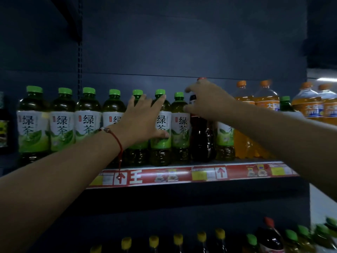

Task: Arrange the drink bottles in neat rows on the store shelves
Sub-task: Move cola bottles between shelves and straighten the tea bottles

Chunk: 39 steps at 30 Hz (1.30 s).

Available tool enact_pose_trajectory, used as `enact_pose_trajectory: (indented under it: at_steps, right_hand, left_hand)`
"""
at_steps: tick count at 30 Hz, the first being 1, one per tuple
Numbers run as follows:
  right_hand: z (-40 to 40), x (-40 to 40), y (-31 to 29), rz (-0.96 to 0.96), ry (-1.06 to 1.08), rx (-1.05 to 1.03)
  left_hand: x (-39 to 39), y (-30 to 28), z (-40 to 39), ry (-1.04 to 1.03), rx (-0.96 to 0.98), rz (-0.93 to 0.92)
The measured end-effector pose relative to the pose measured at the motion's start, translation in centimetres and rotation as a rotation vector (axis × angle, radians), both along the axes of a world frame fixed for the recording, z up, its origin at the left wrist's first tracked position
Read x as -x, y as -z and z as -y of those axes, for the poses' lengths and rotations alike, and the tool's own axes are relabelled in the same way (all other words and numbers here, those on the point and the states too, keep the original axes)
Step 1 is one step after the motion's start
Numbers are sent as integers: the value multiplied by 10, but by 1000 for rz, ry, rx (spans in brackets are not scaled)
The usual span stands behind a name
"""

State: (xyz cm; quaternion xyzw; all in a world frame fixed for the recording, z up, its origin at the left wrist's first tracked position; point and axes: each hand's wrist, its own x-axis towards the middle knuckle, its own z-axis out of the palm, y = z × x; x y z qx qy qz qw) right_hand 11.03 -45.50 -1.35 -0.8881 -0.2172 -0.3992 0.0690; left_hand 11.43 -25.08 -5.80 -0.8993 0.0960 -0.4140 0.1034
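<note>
On the shelf [182, 177] at eye level, a row of green tea bottles [62, 121] already stood shoulder to shoulder from nine o'clock toward the middle, labels facing out. That part looked done.

The left hand [141, 121] lay flat against the front of the row, its fingers [160, 102] spread across two of the green tea bottles near the centre, pressing rather than gripping. The right hand [206, 101], at about one o'clock from it, was cupped over the shoulder of a dark cola bottle [201, 139] with a red cap; the fingers curled loosely around the neck, but whether they had closed on it could not be told.

That cola bottle broke the line: it stood between the green tea row and one more green tea bottle [225, 141] at its three o'clock side, with orange soda bottles [268, 105] beyond and another green cap tucked among them. By this reckoning the sorting was roughly half finished, with the cola and the stray teas left to move.

A lower shelf at six o'clock held yellow-capped bottles [154, 241], dim and unjudged.
</note>
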Motion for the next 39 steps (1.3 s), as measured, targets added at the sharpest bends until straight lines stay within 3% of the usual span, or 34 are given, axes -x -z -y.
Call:
enact_pose_trajectory:
  at_steps: [9, 15, 21, 26, 29, 32, 35, 39]
  right_hand:
    - [7, -51, -45, -51, 130, -10]
    - [13, -59, -42, -151, -5, -130]
    - [23, -30, -30, -116, -138, -209]
    - [31, 20, -10, 18, -229, -125]
    - [32, 48, 12, 100, -272, -50]
    - [43, 71, 29, 196, -319, -80]
    - [62, 86, 40, 206, -437, -308]
    - [86, 99, 72, 32, -580, -586]
  left_hand:
    - [0, 1, 2, -38, -29, 13]
    - [0, 2, 3, -58, -33, 13]
    - [3, 3, 3, -43, -5, 17]
    - [13, 10, 14, -93, 3, 114]
    - [34, 23, 40, 96, 153, 132]
    - [62, 38, 74, 448, 418, -19]
    - [79, 50, 101, 738, 646, -133]
    - [93, 72, 127, 917, 842, -214]
